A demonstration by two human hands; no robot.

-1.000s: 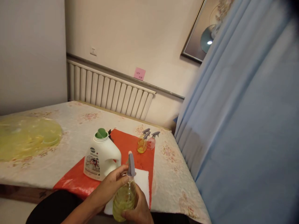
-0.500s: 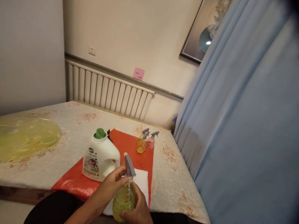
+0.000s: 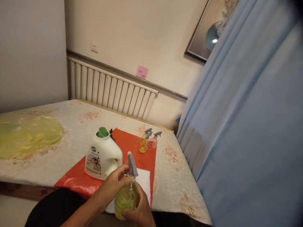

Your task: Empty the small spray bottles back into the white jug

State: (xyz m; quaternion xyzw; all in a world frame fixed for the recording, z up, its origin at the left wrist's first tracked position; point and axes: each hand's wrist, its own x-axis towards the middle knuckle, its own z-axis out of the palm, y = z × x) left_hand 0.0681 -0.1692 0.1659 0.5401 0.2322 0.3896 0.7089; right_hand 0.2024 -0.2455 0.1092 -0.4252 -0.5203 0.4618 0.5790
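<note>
A clear spray bottle [image 3: 125, 199] with yellow-green liquid and a grey trigger head is held upright, slightly tilted, near the table's front edge. My left hand [image 3: 119, 178] is closed around its neck, just under the trigger head. Lower down, my right hand [image 3: 141, 206] wraps the bottle's body from the right, thumb across the front. Just beyond my left hand stands a large white jug [image 3: 104, 157] with a handle and a green cap piece [image 3: 102, 132] in its mouth. Under the bottle lies a white cloth or paper [image 3: 144, 179].
A red sheet [image 3: 127, 142] covers part of the flowered tablecloth [image 3: 172, 176]. On its far right stand several spray bottles, one with pink liquid [image 3: 153, 144], another orange [image 3: 143, 147]. At left lies a yellow plastic sheet or bag [image 3: 28, 135]. A blue curtain [image 3: 243, 126] hangs at right.
The view has shifted slightly, so the scene sits a little higher. Both hands keep their hold on the spray bottle, with hardly any movement between them.
</note>
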